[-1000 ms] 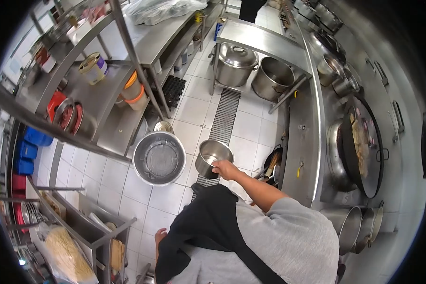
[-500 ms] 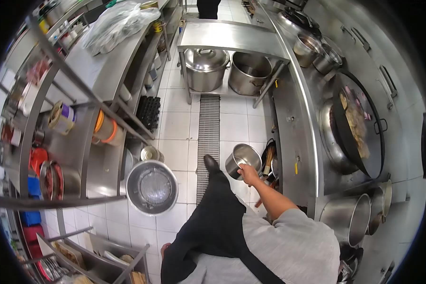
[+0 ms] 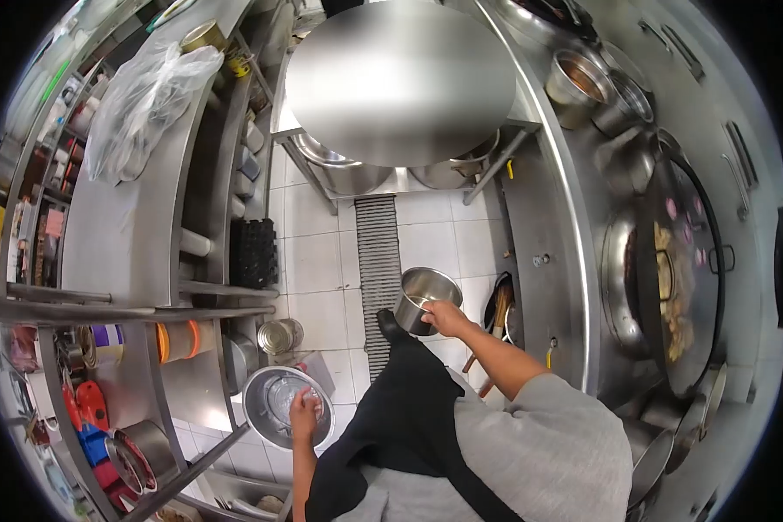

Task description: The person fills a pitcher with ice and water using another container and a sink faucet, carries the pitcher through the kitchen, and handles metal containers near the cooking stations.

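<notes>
My right hand [image 3: 444, 319] grips the near side of a deep steel pot [image 3: 431, 287], fingers at its rim. The pot is tilted, its mouth facing up and away, over the floor beside my black shoe [image 3: 391, 324]. My left hand [image 3: 304, 414] reaches over a wide metal basin [image 3: 254, 409] at the lower left, its fingers loosely apart with nothing seen in them. Whether the fingers touch the basin is unclear. Inside the basin lies something clear and shiny, perhaps water or plastic.
A large wok [image 3: 670, 287] with food stands on the stove at right. Ahead, a steel table [image 3: 522, 117], partly covered by a blurred patch, spans the aisle above large pots [image 3: 357, 178]. A floor drain [image 3: 376, 252] runs between them. Shelving [image 3: 122, 252] lines the left; a can [image 3: 278, 336] stands by the basin.
My left hand has come up from beside my body to the basin. My right hand has shifted slightly left with the pot. The view has turned and moved forward.
</notes>
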Tool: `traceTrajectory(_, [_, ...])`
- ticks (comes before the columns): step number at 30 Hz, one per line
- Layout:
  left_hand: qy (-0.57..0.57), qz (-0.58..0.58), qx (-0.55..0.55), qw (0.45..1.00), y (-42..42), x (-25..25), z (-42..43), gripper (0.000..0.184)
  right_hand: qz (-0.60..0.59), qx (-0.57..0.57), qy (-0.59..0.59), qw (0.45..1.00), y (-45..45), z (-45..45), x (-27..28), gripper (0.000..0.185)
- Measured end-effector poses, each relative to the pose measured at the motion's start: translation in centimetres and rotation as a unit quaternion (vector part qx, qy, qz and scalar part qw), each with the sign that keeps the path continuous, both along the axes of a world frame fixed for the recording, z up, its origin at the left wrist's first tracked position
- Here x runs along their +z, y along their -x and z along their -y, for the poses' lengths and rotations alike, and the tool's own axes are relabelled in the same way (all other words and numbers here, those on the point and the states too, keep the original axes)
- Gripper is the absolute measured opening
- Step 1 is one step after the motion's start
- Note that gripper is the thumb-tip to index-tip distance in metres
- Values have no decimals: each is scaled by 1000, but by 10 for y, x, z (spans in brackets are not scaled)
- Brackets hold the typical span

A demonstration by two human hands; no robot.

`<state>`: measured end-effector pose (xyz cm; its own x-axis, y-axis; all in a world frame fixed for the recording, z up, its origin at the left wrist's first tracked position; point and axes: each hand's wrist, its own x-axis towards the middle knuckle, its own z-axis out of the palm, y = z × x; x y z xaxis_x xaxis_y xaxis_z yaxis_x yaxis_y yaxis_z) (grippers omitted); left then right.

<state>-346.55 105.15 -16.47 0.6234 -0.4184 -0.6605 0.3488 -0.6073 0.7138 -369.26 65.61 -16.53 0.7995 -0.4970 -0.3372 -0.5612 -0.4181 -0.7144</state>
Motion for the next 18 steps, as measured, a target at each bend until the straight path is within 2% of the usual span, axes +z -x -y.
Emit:
traceTrajectory(2, [37,29,27,999,1,45,39,33,-2,16,-2,1000,-13,12,0,18])
traceTrajectory(5, [47,28,36,998,12,39,17,34,21,7,27,999,-30,15,-9,22])
traceTrajectory(8, [-40,50,39,997,43,30,-41,34,19,64,34,997,-58,3,-2,28])
traceTrajectory(10, [-37,10,177,983,87,4,-100,33,30,126,51,990,-76,-15,1,34])
traceTrajectory(12, [-87,-16,249,964,138,-3,-159,31,86,163,37,982,-94,-46,9,40])
traceTrajectory(14, [-54,-73,368,925,211,-49,-236,30,93,189,12,978,-108,-90,19,43])
traceTrajectory(18, [-153,-109,429,884,339,-76,-335,28,81,266,-29,960,-127,-208,46,48])
